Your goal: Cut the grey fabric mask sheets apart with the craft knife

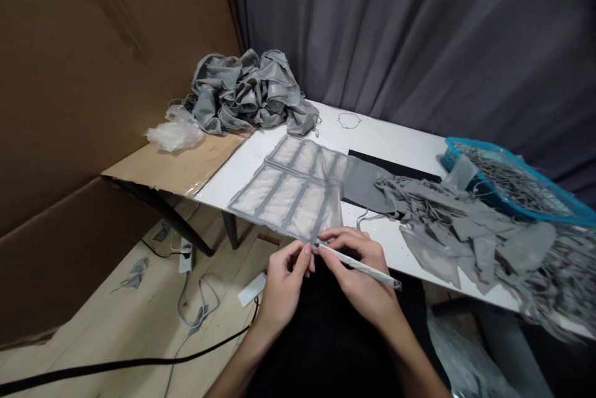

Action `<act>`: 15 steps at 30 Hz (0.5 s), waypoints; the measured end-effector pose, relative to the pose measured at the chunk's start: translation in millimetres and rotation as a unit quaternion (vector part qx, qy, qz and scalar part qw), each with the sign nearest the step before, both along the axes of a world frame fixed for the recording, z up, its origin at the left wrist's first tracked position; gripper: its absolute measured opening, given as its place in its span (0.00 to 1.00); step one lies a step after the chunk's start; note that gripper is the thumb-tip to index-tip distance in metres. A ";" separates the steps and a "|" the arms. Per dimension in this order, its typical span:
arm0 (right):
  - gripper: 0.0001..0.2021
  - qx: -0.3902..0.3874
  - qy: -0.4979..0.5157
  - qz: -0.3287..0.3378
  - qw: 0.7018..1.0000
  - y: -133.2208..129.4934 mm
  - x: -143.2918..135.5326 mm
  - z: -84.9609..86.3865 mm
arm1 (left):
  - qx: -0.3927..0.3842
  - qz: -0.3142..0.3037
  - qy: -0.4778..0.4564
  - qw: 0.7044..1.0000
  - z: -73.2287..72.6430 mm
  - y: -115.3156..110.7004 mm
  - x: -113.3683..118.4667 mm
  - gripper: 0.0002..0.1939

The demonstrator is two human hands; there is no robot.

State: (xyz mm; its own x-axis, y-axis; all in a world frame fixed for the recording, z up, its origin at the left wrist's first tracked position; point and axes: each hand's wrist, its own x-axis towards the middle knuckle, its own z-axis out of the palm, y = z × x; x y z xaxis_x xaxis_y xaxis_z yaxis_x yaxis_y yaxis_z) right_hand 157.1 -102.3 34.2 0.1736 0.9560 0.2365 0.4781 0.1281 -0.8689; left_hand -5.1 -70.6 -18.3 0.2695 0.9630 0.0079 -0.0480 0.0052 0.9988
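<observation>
Bent over the near edge of a white table [391, 131], I pinch the near corner of a gray panelled sheet [298, 190] between the thumb and fingers of my left hand [285, 271]. My right hand [358, 261], just beside it, grips a slim white tool [367, 269], its tip at the sheet's near edge and its other end slanting out to the right; the fingertips of both hands sit close together. The sheet lies mostly flat on the table, its pale panels set in gray bands, its near corner reaching past the edge. At far left, a heap of gray fabric [246, 90] rises behind a crumpled clear bag [176, 130] on brown cardboard [181, 162]. To the right, loose gray scraps [479, 230] spread beside a blue basket [580, 215] full of thin gray strips [516, 177]. A dark curtain [395, 25] hangs along the far side; a power strip [185, 255] lies on the floor at left.
</observation>
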 end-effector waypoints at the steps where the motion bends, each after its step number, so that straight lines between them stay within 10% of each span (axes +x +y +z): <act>1: 0.09 0.001 0.000 0.000 1.000 0.1 -0.1 -0.2 | 0.000 0.000 0.001 1.000 0.0 0.1 0.0 0.26; 15: 0.11 0.117 -0.151 -0.024 0.981 -4.8 -11.2 -4.6 | 0.021 0.002 0.019 1.000 6.3 -3.4 -2.1 0.24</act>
State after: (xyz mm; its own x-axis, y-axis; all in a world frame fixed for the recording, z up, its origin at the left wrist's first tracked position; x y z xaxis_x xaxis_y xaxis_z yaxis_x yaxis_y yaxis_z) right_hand 145.9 -107.0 29.6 0.1051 0.8619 0.4960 0.7195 0.2784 -0.6362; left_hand -7.2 -74.0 -12.0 0.2671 0.9629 0.0374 -0.0101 -0.0360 0.9993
